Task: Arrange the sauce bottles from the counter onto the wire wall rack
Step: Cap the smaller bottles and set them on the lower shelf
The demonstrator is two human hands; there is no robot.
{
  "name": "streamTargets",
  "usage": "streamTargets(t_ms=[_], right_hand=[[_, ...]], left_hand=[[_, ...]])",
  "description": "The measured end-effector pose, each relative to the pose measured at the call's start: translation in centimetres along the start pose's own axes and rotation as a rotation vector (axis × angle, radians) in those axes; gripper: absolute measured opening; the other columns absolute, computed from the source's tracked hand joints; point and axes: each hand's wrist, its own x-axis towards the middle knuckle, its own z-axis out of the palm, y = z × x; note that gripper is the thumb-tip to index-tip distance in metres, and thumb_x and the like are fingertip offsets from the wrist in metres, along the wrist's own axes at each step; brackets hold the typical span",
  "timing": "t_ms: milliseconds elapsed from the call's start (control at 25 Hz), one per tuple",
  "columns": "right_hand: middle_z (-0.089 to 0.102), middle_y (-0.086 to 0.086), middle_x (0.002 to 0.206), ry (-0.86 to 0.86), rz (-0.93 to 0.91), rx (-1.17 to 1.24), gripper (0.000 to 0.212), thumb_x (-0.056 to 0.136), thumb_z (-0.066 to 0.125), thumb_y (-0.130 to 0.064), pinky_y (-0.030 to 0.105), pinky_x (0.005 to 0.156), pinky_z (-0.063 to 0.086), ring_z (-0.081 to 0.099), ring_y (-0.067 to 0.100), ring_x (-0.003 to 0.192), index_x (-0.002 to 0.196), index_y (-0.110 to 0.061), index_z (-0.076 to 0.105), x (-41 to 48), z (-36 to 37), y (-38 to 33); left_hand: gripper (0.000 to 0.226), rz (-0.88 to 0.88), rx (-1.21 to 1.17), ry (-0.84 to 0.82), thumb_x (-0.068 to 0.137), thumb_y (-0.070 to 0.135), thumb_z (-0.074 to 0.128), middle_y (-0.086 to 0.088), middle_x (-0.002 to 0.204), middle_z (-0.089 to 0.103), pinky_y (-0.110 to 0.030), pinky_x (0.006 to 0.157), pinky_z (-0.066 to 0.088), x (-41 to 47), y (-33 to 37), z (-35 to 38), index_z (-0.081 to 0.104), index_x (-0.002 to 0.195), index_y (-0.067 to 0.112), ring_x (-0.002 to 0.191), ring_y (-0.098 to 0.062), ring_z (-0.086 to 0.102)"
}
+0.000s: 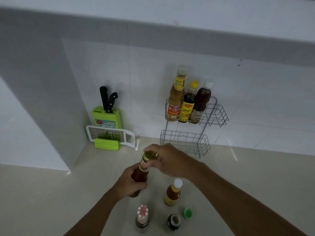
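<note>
Now both hands on red sauce bottle (140, 174), above counter (51, 193).
Left hand (129, 183) wraps body, right hand (167, 160) fingers pinch cap; next likely lift into wire rack (216, 114), top tier's free right side.

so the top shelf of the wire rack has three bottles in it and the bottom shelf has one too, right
Not quite. The head view shows the wire rack's top shelf holding three bottles, but the bottom shelf holds none. The next bottle is in both hands, the left hand around its body and the right hand at its cap.
</note>
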Motion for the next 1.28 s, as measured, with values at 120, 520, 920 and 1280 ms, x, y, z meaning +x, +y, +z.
streamTargets(t_ms=[120, 520, 920, 1280], right_hand=[[0.067, 0.003, 0.105, -0.02, -0.016, -0.057, 0.039, 0.083, 0.072, -0.053, 0.044, 0.075, 0.061, 0.069, 0.018, 0.08, 0.116, -0.04, 0.055, -0.4, -4.7, -0.6], [0.065, 0.006, 0.071, 0.407, 0.076, -0.517, 0.059, 0.101, 0.024, -0.047, 0.031, 0.059, 0.048, 0.061, 0.024, 0.066, 0.079, -0.015, 0.067, -0.4, -6.8, 2.3], [0.067, 0.003, 0.084, 0.349, -0.097, -0.412, 0.028, 0.099, 0.03, -0.043, 0.042, 0.066, 0.054, 0.063, 0.025, 0.072, 0.102, -0.024, 0.05, -0.1, -7.1, 2.8], [0.06, 0.002, 0.08, 0.512, 0.216, 0.251, 0.028, 0.1, 0.046, -0.041, 0.027, 0.052, 0.036, 0.056, 0.016, 0.065, 0.101, -0.014, 0.053, 0.7, -6.6, 2.2]], left_hand=[[0.034, 0.044, 0.042, -0.1, 0.056, -0.002, 0.074, -0.02, 0.08, 0.069, -0.04, 0.072, 0.057, 0.7, 4.0, -0.9, 0.069, 0.086, 0.013, 0.072, -0.021, 0.067], [0.036, 0.077, 0.69, 0.275, 0.055, 0.045, 0.068, 0.008, 0.072, 0.068, -0.028, 0.063, 0.051, 1.6, 12.1, 2.2, 0.06, 0.088, 0.033, 0.066, -0.012, 0.061], [0.023, -0.084, 0.221, -0.236, 0.057, 0.012, 0.077, 0.002, 0.069, 0.067, -0.035, 0.071, 0.057, 3.7, 12.4, 1.3, 0.067, 0.078, 0.016, 0.066, -0.015, 0.065], [0.042, 0.083, 0.67, 0.399, 0.056, 0.046, 0.07, 0.008, 0.077, 0.066, -0.03, 0.065, 0.053, 3.2, 12.9, 4.4, 0.053, 0.093, 0.034, 0.072, -0.018, 0.063]])
